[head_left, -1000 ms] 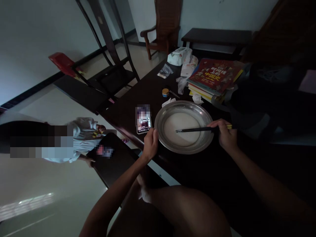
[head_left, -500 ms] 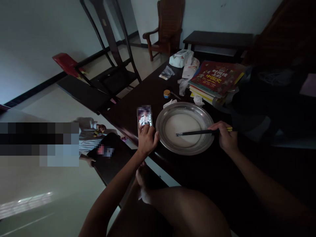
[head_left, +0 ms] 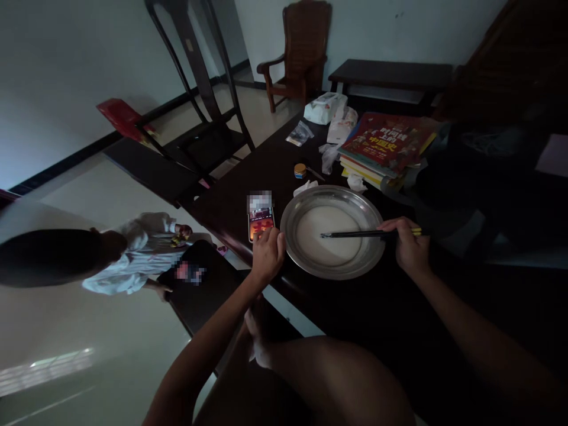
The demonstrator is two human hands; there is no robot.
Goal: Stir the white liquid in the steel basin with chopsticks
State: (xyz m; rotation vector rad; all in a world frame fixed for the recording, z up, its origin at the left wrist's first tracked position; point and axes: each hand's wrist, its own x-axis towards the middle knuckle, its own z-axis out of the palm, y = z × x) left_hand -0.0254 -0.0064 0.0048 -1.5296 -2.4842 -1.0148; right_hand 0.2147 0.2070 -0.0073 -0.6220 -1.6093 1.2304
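The chopsticks (head_left: pixel 355 234) lie across a metal dish (head_left: pixel 293 207) of white liquid on the dark surface (head_left: pixel 377 307). The right hand (head_left: pixel 409 248) grips their end at the dish's right rim. The left hand (head_left: pixel 267 254) is loosely curled between the dish and a lit phone (head_left: pixel 261 223). Behind the dish is a stack of books (head_left: pixel 381 145).

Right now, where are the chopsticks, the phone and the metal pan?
chopsticks (head_left: pixel 355 234), head view, middle of the dark shafts over the pan.
phone (head_left: pixel 261 223), head view, lit screen.
pan (head_left: pixel 293 204), head view, bare left rim.
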